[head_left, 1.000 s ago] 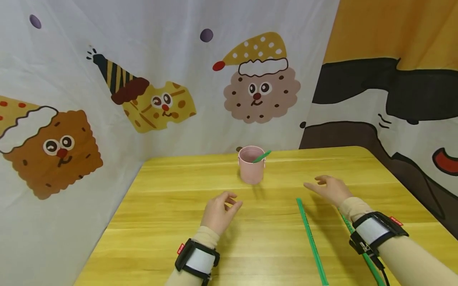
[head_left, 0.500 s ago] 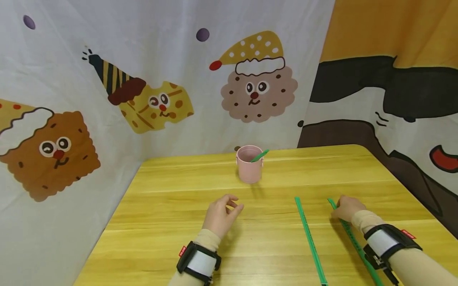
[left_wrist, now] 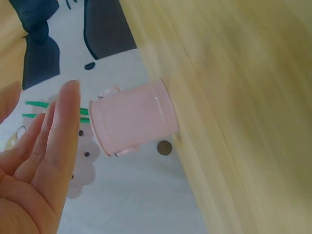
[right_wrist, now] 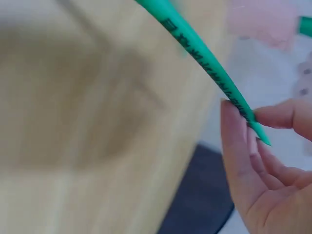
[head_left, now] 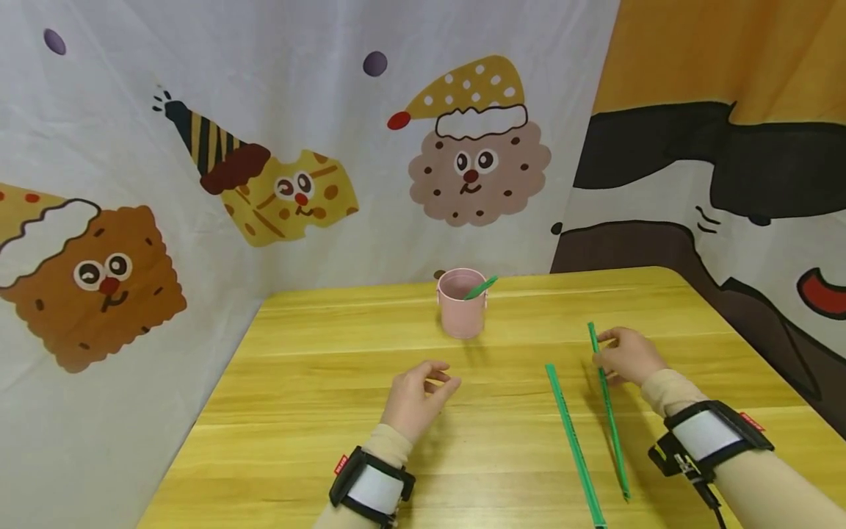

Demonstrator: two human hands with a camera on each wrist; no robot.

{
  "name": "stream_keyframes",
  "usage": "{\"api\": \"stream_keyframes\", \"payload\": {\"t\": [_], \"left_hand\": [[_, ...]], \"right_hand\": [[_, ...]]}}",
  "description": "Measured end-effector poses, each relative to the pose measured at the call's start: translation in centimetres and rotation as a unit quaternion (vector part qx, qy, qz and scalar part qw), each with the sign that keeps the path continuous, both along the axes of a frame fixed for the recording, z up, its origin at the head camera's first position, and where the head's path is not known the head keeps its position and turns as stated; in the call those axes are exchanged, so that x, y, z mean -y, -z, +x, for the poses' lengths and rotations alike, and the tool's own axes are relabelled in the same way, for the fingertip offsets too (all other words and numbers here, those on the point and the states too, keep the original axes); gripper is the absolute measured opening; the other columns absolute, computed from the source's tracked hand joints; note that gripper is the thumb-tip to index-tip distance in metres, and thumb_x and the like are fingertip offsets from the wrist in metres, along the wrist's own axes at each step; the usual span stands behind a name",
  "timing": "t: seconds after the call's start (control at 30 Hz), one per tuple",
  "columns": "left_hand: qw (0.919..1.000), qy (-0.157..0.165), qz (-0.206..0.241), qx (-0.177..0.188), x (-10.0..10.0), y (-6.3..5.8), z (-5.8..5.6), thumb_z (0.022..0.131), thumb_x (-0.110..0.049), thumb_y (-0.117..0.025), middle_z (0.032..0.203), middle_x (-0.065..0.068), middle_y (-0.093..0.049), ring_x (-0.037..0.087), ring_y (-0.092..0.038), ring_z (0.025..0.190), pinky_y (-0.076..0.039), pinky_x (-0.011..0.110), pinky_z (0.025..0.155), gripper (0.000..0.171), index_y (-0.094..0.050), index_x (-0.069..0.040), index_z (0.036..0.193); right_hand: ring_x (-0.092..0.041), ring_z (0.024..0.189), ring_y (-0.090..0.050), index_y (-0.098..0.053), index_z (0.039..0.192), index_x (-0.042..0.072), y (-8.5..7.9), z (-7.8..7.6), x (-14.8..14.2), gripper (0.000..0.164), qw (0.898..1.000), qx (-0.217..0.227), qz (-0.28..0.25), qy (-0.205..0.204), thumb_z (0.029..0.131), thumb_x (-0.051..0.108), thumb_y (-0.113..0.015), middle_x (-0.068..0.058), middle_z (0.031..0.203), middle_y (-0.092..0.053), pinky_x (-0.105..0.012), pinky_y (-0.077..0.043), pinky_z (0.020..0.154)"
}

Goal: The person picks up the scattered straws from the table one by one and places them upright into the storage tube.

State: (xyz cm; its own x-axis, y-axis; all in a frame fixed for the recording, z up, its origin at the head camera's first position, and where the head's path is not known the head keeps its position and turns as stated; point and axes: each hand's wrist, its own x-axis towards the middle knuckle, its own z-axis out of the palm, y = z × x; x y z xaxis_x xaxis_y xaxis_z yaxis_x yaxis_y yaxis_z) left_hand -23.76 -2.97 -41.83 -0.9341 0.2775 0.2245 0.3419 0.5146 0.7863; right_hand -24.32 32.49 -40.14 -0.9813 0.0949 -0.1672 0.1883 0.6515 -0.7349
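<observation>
The right hand (head_left: 628,356) is raised a little, its thumb and fingertips (right_wrist: 273,117) pinched together, the wrist bent inward and the forearm reaching in from the lower right. The left hand (head_left: 415,393) hovers low and holds nothing, fingers loosely curled with the thumb close to the index finger. Both wrists wear black straps with white bands over beige sleeves

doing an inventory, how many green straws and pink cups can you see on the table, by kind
green straws: 3 (one in the right hand at, one lying at, one in the cup)
pink cups: 1
total: 4
</observation>
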Motion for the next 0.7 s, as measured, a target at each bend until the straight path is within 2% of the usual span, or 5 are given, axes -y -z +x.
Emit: {"api": "stream_keyframes", "payload": {"t": [0.17,0.3,0.4,0.5,0.7], "left_hand": [[0.9996,0.027,0.006,-0.002,-0.9,-0.9,0.4,0.095,-0.033,-0.067,0.106,0.01,-0.074,0.024,-0.072,0.089,-0.059,0.03,0.075,0.038,-0.068,-0.005,0.121],[0.9986,0.037,0.037,-0.006,-1.6,-2.1,0.5,0.095,-0.034,-0.067,0.108,0.008,-0.074,0.024,-0.071,0.092,-0.058,0.027,0.074,0.039,-0.067,-0.006,0.122],[0.9958,0.046,0.08,-0.003,-2.2,-3.2,0.3,0.095,-0.031,-0.068,0.109,0.009,-0.074,0.025,-0.072,0.092,-0.058,0.023,0.071,0.038,-0.067,-0.006,0.123],[0.9915,0.064,0.112,0.017,-2.8,-4.0,0.2,0.093,-0.03,-0.07,0.113,0.009,-0.073,0.024,-0.072,0.094,-0.058,0.021,0.07,0.041,-0.065,-0.007,0.127],[0.9861,0.12,0.091,0.07,-3.7,-4.2,0.4,0.088,-0.028,-0.077,0.12,0.011,-0.07,0.022,-0.072,0.1,-0.058,0.024,0.076,0.054,-0.059,-0.009,0.135]], "right_hand": [[-0.022,0.082,-0.066,-0.042,0.139,-0.013,-3.1,0.1,4.0,0.053,0.995,-0.089,-0.036,-0.017,0.092,0.007,-0.058,-0.028,0.112,-0.056,-0.031,-0.061,0.066],[-0.026,0.09,-0.066,-0.047,0.138,-0.009,-4.9,0.7,7.0,0.05,0.989,-0.129,-0.059,-0.04,0.092,0.005,-0.061,-0.025,0.112,-0.057,-0.03,-0.061,0.069],[-0.026,0.091,-0.067,-0.051,0.136,-0.007,-5.5,1.1,8.9,0.047,0.984,-0.151,-0.075,-0.063,0.092,0.004,-0.064,-0.022,0.11,-0.059,-0.031,-0.061,0.071],[-0.025,0.089,-0.068,-0.054,0.133,-0.007,-5.9,1.5,10.6,0.045,0.977,-0.167,-0.095,-0.088,0.091,0.003,-0.066,-0.022,0.109,-0.06,-0.031,-0.061,0.071],[-0.015,0.086,-0.067,-0.056,0.131,-0.006,-6.7,1.9,12.8,0.044,0.965,-0.187,-0.153,-0.106,0.09,0.004,-0.068,-0.024,0.11,-0.06,-0.031,-0.061,0.072]]}}
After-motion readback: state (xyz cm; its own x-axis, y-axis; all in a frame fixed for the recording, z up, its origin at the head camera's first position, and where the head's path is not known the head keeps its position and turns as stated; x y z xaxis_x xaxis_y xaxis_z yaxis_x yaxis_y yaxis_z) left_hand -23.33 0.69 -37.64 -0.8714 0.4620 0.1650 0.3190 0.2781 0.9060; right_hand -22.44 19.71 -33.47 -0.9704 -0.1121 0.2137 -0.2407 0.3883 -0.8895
